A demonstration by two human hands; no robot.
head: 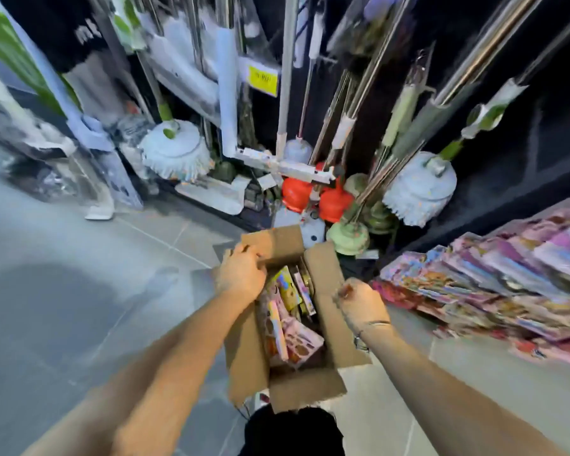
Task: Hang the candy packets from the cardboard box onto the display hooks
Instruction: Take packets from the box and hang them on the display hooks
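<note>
An open brown cardboard box (323, 278) stands on the grey tiled floor below me. Inside it lie several colourful candy packets (290, 311), yellow and pink ones among them. My left hand (241, 274) rests on the box's far left flap, fingers curled over its edge. My right hand (362, 301) is closed over the edge of the right flap; a bangle sits on that wrist. Rows of pink and purple packets (494, 278) hang on the display at the right.
Mops with white heads (176, 149) and long handles hang ahead. Red plungers (313, 195) and green ones (348, 238) crowd the floor just beyond the box. A yellow price tag (263, 80) hangs above. Grey floor tiles (63, 274) spread out to the left.
</note>
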